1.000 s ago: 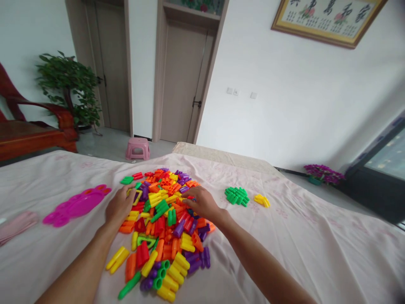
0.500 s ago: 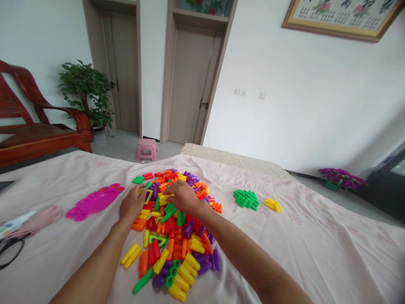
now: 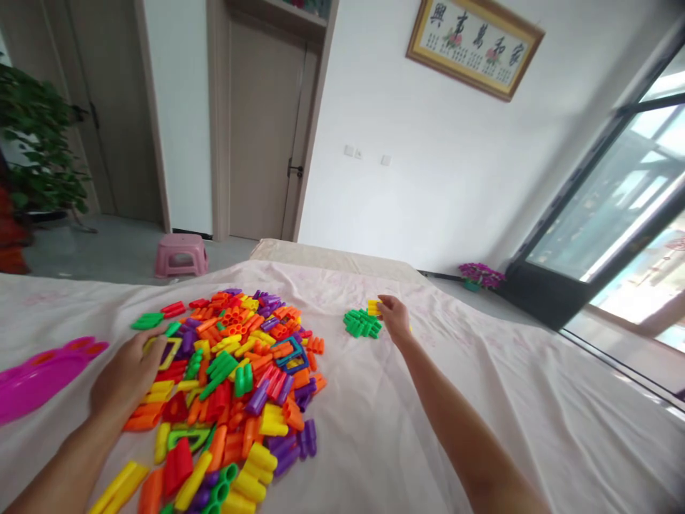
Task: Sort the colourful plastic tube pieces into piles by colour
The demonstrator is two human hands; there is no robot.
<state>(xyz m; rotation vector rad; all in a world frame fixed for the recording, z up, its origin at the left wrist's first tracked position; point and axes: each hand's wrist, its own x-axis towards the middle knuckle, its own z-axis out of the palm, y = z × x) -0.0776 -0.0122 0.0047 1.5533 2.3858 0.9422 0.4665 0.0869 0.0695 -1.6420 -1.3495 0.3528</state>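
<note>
A large heap of coloured plastic pieces (image 3: 235,371) in red, orange, yellow, green and purple lies on the pale cloth. My left hand (image 3: 127,368) rests at the heap's left edge, fingers closed round a yellow frame-shaped piece (image 3: 170,353). Off to the right, my right hand (image 3: 393,314) pinches a yellow piece (image 3: 374,308) just above the right side of a small group of green pieces (image 3: 362,324). A bit of yellow shows behind my right wrist, mostly hidden by it.
A magenta tray (image 3: 46,378) lies left of the heap on the cloth (image 3: 374,428). Beyond the cloth are a pink stool (image 3: 182,255), a door (image 3: 265,135) and purple flowers in a pot (image 3: 480,275). A framed picture (image 3: 475,44) hangs on the wall.
My right hand has moved from the heap to the right, carrying a yellow piece to the green group. My left hand stays at the heap's left edge. The view has turned right.
</note>
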